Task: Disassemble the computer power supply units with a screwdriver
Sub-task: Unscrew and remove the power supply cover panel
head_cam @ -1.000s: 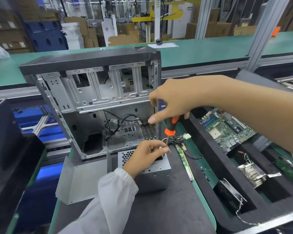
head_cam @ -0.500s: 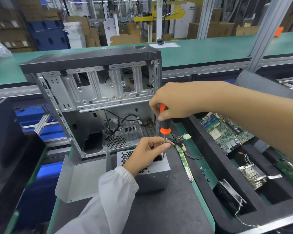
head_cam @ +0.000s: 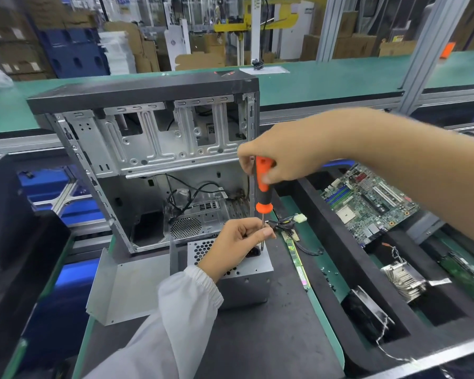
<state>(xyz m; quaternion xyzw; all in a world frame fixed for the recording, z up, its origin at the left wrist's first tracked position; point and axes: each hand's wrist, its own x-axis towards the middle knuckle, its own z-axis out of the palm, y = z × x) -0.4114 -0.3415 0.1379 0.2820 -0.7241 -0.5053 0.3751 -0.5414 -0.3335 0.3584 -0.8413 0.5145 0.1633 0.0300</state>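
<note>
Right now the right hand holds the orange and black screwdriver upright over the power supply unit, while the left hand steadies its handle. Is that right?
Not quite. The head view shows the left hand pinching the screwdriver's metal shaft near the tip, not its handle. The right hand does hold it upright over the power supply unit.

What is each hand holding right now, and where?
The right hand grips the screwdriver by its handle top. The left hand pinches its shaft just above the power supply unit.
</note>
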